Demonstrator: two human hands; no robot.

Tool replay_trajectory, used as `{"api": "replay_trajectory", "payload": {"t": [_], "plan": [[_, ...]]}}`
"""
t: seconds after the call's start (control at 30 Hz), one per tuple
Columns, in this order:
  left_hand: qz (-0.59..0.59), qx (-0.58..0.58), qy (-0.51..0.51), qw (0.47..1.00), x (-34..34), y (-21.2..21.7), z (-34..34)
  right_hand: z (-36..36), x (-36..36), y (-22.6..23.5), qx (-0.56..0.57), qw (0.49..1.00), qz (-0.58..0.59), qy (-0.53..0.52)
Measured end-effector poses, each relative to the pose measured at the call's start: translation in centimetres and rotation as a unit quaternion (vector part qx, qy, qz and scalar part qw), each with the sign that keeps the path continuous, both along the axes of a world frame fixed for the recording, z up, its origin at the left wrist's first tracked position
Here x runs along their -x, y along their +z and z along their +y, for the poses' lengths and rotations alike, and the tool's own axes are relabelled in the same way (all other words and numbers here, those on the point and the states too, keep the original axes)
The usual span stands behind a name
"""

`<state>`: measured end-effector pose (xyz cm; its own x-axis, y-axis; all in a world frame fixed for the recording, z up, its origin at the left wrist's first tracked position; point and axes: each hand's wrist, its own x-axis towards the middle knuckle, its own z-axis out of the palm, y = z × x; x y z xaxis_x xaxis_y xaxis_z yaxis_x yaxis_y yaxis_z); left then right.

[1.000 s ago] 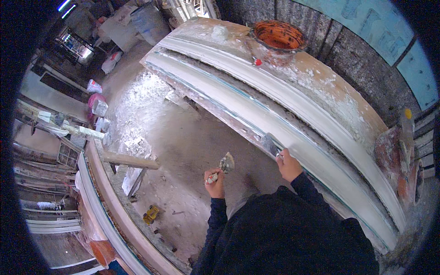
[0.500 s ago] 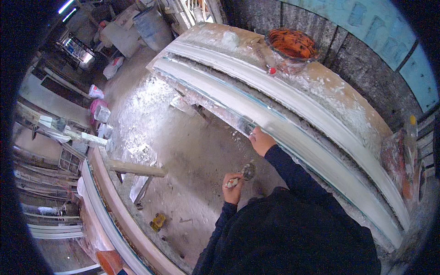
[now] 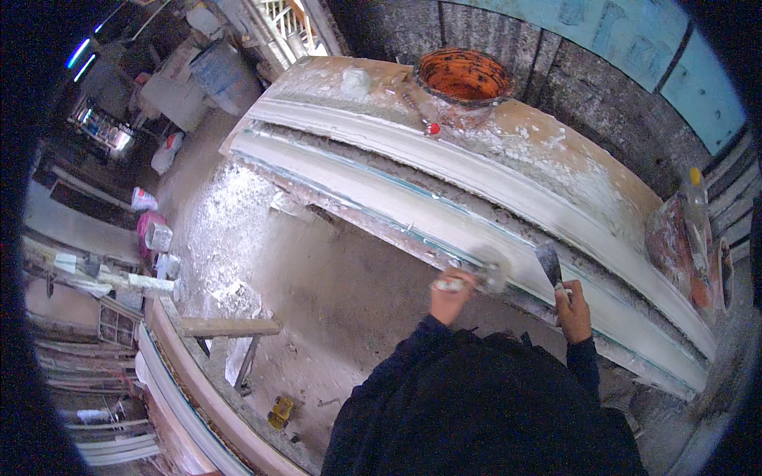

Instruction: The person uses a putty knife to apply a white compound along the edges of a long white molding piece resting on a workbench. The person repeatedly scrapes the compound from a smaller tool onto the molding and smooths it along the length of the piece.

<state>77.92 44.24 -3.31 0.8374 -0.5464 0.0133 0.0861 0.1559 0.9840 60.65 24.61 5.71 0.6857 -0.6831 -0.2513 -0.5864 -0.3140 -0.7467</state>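
Note:
My left hand [image 3: 452, 295] is closed around the pale handle of a brush [image 3: 494, 268], whose rounded head is smeared by motion over the near edge of the long white moulding [image 3: 357, 190]. To its right, my right hand [image 3: 573, 311] grips a putty knife [image 3: 548, 263]. The knife's dark, wide blade points up and away, above the moulding's surface; whether it touches cannot be made out. The moulding curves gently across the bench, with teal lines along its edges. A second white moulding [image 3: 476, 174] runs parallel behind it, past a rough grey gap.
An orange tub [image 3: 464, 79] with dark stains sits on the bench's far side, near a small red-tipped item [image 3: 433, 128]. Plaster-splashed containers [image 3: 675, 230] stand at the right end. A wooden beam [image 3: 230, 327] juts out at left; a yellow object [image 3: 280, 412] lies on the floor.
My right hand has moved right along the moulding with the putty knife, lifting its blade from the near edge. My left hand has brought the brush up and right to the moulding. The view has shifted.

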Motion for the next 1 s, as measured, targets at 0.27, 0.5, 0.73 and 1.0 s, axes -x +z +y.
{"api": "replay_trajectory", "payload": {"t": [0.27,0.5,0.73,1.0], "plan": [[-0.151,0.045,0.276,0.948,-15.7,-3.0,13.6,0.9,2.1,-0.9,0.051,0.999,0.012,0.017],[-0.225,-0.123,0.371,0.893,-15.7,1.9,16.3,3.7,-0.9,-1.4,0.081,0.975,0.101,0.178],[-0.227,-0.153,0.333,0.902,-8.6,-1.6,16.3,6.6,-5.3,-2.4,0.092,0.956,0.143,0.237],[-0.191,-0.184,0.344,0.901,-3.9,-1.2,18.8,9.9,-12.6,-4.3,0.101,0.950,0.074,0.287]]}}
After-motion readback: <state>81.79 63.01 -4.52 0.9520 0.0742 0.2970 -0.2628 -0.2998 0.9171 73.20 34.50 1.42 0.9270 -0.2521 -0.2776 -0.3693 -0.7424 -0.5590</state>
